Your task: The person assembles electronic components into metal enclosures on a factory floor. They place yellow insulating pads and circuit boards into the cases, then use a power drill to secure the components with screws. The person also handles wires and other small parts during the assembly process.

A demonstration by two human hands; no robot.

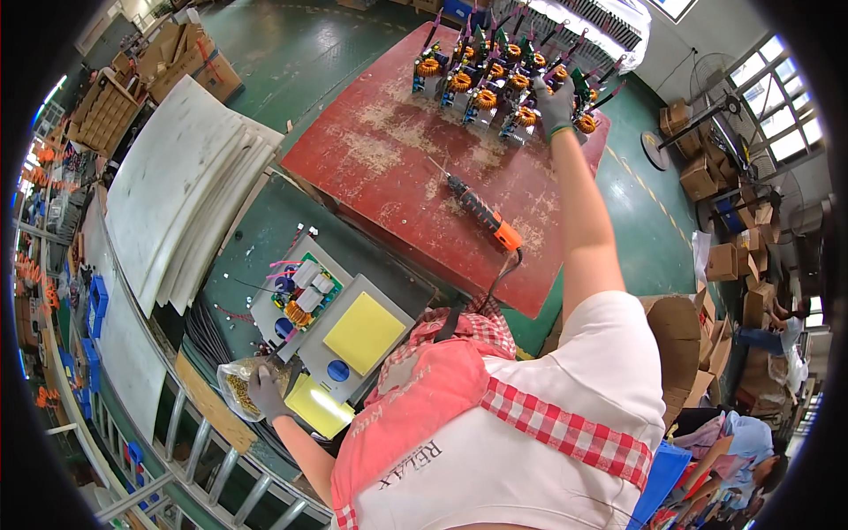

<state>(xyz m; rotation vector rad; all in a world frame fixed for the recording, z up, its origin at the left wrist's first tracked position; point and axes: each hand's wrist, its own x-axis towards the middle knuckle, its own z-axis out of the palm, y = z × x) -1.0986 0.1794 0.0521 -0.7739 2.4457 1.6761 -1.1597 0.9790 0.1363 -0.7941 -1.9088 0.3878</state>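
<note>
My right hand (pixel 555 108), in a grey glove, is stretched out to the far end of the red table. Its fingers are closed on a circuit board at the edge of a group of upright circuit boards (pixel 486 97) with copper-wound ring coils. My left hand (pixel 266 395), also gloved, is at a clear plastic bag (pixel 235 389) of small brass-coloured screws; its fingers are drawn together, and what they hold is hidden. Beyond it, a single circuit board (pixel 305 291) with a ring coil sits on a grey metal plate. Next to that lies a grey panel with a yellow sheet (pixel 364 333).
An orange and black electric screwdriver (pixel 484 215), corded, lies on the worn red table (pixel 362 146). White sheets (pixel 181 185) are stacked at the left. Black cables (pixel 212 340) lie beside the bag, next to a metal rail (pixel 199 449). Cardboard boxes (pixel 698 177) stand at the right.
</note>
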